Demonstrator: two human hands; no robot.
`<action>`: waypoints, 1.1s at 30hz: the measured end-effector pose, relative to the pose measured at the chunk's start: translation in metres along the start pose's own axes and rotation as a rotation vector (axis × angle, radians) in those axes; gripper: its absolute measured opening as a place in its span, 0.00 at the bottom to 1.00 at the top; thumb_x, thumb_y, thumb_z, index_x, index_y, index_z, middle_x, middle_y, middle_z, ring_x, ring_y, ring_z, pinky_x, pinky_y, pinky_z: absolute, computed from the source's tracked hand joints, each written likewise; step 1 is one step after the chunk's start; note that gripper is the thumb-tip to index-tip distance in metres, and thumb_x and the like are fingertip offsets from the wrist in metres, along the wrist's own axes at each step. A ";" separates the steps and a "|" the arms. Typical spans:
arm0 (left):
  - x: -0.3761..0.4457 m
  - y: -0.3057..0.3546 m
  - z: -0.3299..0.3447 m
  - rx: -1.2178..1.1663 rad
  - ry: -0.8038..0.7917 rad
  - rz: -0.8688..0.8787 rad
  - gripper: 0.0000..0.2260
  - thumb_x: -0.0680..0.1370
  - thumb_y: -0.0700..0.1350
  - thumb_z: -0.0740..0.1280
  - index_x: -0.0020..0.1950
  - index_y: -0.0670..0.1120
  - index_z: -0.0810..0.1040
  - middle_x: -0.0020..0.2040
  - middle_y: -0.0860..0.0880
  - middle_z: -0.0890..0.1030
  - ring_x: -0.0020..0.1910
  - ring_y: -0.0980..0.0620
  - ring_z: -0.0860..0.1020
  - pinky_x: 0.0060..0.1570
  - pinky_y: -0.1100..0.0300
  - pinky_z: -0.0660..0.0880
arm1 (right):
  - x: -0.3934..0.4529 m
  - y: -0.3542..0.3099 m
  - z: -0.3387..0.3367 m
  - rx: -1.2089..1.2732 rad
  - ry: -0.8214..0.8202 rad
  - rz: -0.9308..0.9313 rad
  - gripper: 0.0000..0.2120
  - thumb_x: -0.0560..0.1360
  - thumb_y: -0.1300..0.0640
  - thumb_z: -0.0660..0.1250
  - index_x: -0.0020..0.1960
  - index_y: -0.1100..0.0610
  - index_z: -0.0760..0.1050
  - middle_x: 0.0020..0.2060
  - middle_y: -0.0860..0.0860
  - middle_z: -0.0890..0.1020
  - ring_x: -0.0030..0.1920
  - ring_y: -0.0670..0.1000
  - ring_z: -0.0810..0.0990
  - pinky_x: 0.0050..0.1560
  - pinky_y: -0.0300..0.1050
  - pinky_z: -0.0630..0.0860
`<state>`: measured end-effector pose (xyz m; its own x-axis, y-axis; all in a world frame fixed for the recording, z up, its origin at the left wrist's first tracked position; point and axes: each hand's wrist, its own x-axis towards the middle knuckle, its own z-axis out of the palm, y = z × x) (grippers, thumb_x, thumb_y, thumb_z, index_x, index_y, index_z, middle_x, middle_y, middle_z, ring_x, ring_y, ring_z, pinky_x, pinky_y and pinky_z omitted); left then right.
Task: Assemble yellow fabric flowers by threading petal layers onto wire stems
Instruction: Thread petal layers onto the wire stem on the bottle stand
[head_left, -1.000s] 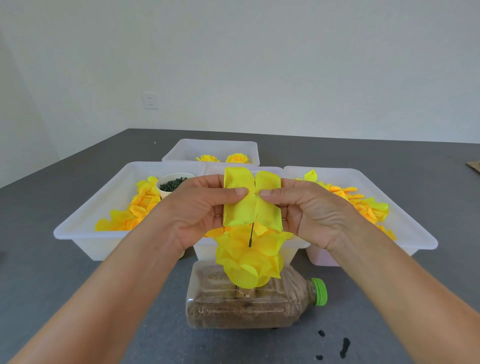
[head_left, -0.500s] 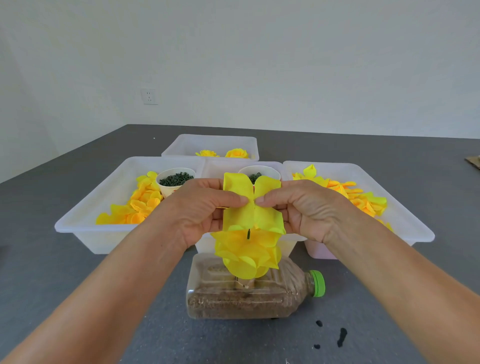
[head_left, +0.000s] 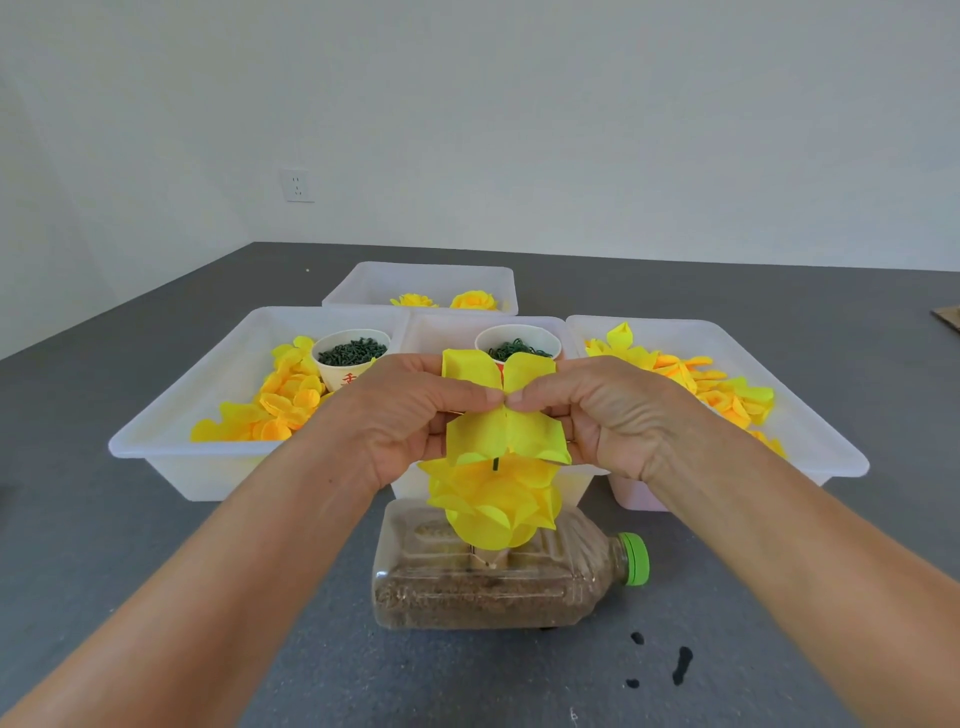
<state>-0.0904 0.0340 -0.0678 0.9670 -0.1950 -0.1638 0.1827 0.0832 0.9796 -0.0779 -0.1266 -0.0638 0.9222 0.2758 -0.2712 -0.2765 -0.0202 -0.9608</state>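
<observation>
Yellow petal layer (head_left: 501, 410) sits at frame centre, pinched at its middle by the left hand (head_left: 410, 415) and right hand (head_left: 608, 410), likely to centre it over the green wire stem (head_left: 496, 462). Below, stacked petals (head_left: 493, 506) hide the stem's base in a sand-filled bottle (head_left: 498, 587); trays (head_left: 208, 462) crowd behind.

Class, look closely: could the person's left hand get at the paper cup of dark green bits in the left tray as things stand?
Probably not yet: the left hand pinches the yellow fabric petal layer, though the paper cup stands uncovered just behind it.
</observation>
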 end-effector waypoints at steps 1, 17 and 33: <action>0.000 0.000 0.000 0.000 0.001 0.001 0.12 0.63 0.35 0.71 0.45 0.40 0.81 0.39 0.44 0.85 0.33 0.50 0.83 0.32 0.58 0.81 | 0.000 -0.001 0.000 -0.001 0.002 0.001 0.06 0.69 0.68 0.68 0.44 0.61 0.78 0.39 0.57 0.83 0.36 0.54 0.82 0.42 0.50 0.80; 0.003 -0.001 -0.004 0.028 0.011 0.009 0.05 0.71 0.35 0.69 0.45 0.41 0.81 0.39 0.43 0.84 0.35 0.47 0.82 0.40 0.52 0.80 | 0.003 -0.003 -0.003 0.007 -0.031 0.005 0.10 0.70 0.68 0.67 0.51 0.61 0.78 0.45 0.59 0.81 0.41 0.57 0.80 0.48 0.52 0.77; 0.002 0.003 -0.006 0.121 -0.002 0.007 0.04 0.69 0.37 0.71 0.39 0.44 0.79 0.31 0.47 0.82 0.28 0.52 0.79 0.28 0.64 0.76 | 0.010 -0.022 -0.010 -0.097 -0.310 0.010 0.12 0.72 0.72 0.63 0.53 0.62 0.75 0.39 0.56 0.81 0.32 0.51 0.83 0.28 0.39 0.77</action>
<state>-0.0867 0.0392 -0.0658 0.9678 -0.1967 -0.1568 0.1532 -0.0337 0.9876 -0.0600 -0.1333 -0.0455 0.7889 0.5546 -0.2646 -0.2447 -0.1115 -0.9632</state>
